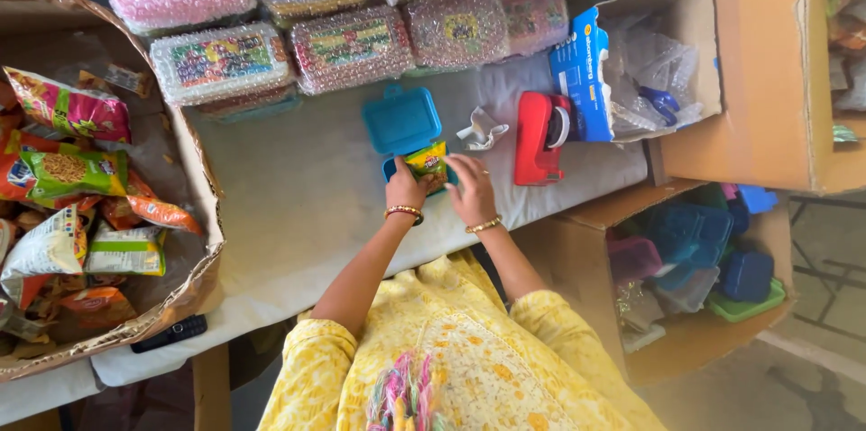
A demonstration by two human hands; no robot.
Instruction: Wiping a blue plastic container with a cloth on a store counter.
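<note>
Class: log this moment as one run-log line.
left hand: on snack packet | right hand: on packet | packet: in open blue lunchbox | table

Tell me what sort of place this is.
Probably a small packing station for gift or snack boxes. Bubble-wrapped boxes are stacked along the table, a carton of snack packets stands to one side, and both hands press a packet into an open blue lunchbox.

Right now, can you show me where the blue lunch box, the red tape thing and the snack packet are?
blue lunch box (400, 119): head view, on its open lid.
red tape dispenser (536, 144): head view, on its body.
snack packet (427, 160): head view, on its yellow-green front.
</note>
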